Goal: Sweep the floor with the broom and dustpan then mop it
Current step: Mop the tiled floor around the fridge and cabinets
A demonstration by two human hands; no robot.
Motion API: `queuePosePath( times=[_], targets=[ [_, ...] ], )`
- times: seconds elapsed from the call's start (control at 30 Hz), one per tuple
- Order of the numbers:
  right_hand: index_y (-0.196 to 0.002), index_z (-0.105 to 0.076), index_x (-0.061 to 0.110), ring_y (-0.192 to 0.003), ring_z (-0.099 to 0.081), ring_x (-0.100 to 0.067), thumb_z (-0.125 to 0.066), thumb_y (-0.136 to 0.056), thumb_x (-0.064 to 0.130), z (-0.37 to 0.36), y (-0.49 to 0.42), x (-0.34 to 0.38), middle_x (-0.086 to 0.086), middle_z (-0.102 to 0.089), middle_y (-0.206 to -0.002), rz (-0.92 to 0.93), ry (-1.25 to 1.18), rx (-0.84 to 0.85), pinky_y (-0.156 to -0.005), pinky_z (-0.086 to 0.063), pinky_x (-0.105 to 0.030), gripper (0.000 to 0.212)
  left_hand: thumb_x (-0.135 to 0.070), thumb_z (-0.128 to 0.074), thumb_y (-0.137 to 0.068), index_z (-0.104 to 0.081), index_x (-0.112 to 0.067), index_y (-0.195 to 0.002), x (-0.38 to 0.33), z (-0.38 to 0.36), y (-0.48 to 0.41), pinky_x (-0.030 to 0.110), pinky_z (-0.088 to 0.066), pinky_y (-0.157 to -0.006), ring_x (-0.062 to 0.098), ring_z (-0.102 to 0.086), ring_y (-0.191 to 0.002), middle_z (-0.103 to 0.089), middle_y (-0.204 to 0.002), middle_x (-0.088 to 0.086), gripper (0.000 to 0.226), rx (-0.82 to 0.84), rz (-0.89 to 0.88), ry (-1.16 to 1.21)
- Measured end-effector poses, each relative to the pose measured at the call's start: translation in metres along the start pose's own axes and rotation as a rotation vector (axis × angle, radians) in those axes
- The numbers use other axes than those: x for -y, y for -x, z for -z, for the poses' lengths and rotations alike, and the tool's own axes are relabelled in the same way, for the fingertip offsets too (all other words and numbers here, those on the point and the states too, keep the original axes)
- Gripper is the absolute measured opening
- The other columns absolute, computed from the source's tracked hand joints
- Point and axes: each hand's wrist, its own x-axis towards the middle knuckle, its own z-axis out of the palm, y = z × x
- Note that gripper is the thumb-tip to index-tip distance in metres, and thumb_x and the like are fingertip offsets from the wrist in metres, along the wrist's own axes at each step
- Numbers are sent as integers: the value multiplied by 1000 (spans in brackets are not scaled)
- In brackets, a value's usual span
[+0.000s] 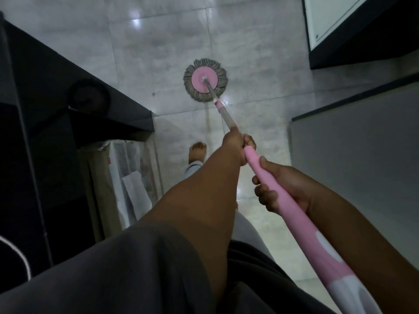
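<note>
Two hands are on the mop point(226, 116), so the step in hand is judged to be the mopping. The broom and dustpan are not in view, and the sweeping cannot be confirmed from here.

The left hand point(235, 141) is clenched round the grey pole where it meets the pink handle point(294, 214). The right hand point(285, 184) grasps the handle itself, nearer the body, with its fingers point(265, 197) curled round it. Both holds look firm.

The mop head point(205, 80), a pink disc ringed with grey strands, lies flat on the tiled floor point(158, 53), ahead of the person and well apart from a bare foot point(198, 151). It sits in the open lane between dark furniture point(79, 71) on the left and a grey cabinet point(362, 155) on the right.

Next move, as judged: draw or push the head along the lane with the strands kept flat, working out to both edges without striking the furniture. A small dark speck point(153, 94) left of the head looks to need a pass.

Containers: no bucket is seen. A round dark item point(89, 96) sits on the furniture; whether it is a vessel, or what it holds, cannot be told. Pale sheets or bags point(133, 177) stand below it, contents unclear.
</note>
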Motion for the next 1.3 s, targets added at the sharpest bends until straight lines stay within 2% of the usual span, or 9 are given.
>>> queuePosePath(
  times=[0.33,0.5,0.63,0.73,0.83,0.97,1.1,1.2,1.3],
  targets=[
    [-81,-53,8,-35,-42,-10,-49,-95,55,-141,-89,169,-2,-48,-53,3,190,96,-33,-38,-19,49,-49,-49,-100,-42,-14,-75,-236,27,-32,10,-29,-33,6,-36,-34,-37,-58,-4,43,-52,-117,197],
    [-82,-53,8,-34,-42,-9,-48,-96,54,-191,-126,232,-1,-47,-51,80,262,130,-34,-38,-17,48,-43,-46,-100,-34,-16,-63,-319,39,-48,12,-28,-31,10,-36,-29,-36,-38,-2,48,1,-159,247],
    [-87,-50,11,-33,-41,-9,-47,-97,54,-221,-139,234,-1,-44,-48,102,246,163,-35,-37,-14,44,-35,-41,-103,-40,-15,-69,-342,57,-47,11,-34,-30,13,-47,-38,-43,-60,1,39,-146,-284,117],
    [-85,-50,9,-33,-42,-10,-48,-97,54,-226,-140,209,-2,-45,-48,89,246,162,-34,-38,-16,46,-34,-41,-104,-41,-14,-69,-326,77,-42,12,-35,-29,12,-45,-26,-48,-47,2,40,-87,-305,163],
    [-85,-52,6,-34,-43,-11,-46,-97,54,-215,-135,171,-3,-46,-48,51,283,166,-34,-39,-19,49,-38,-50,-101,-42,-11,-66,-290,102,-32,13,-34,-32,11,-42,-36,-43,-43,2,45,5,-203,378],
    [-87,-52,5,-34,-43,-12,-46,-97,55,-183,-121,101,-4,-47,-49,-12,324,162,-34,-39,-19,51,-47,-52,-97,-40,-12,-65,-214,131,-20,14,-32,-32,8,-41,-45,-42,-50,-1,49,-62,-152,339],
    [-95,-51,6,-35,-44,-13,-49,-96,54,-138,-98,18,-5,-49,-51,17,326,99,-35,-39,-20,48,-53,-38,-101,-37,-17,-69,-122,144,-9,14,-36,-37,10,-42,-50,-40,-62,-2,48,-142,-178,141],
    [-84,-52,6,-34,-44,-12,-49,-96,54,-97,-78,-40,-4,-49,-51,39,279,62,-35,-39,-18,49,-61,-40,-98,-37,-18,-67,-52,143,-5,18,-36,-47,9,-41,-49,-38,-51,-4,53,-94,-98,158],
    [-83,-52,6,-34,-43,-12,-51,-95,54,-58,-55,-88,-4,-49,-50,37,196,30,-34,-38,-18,50,-57,-44,-97,-37,-18,-68,9,138,-4,13,-28,-40,6,-36,-42,-37,-50,-4,50,-62,-39,136]
  ],
)
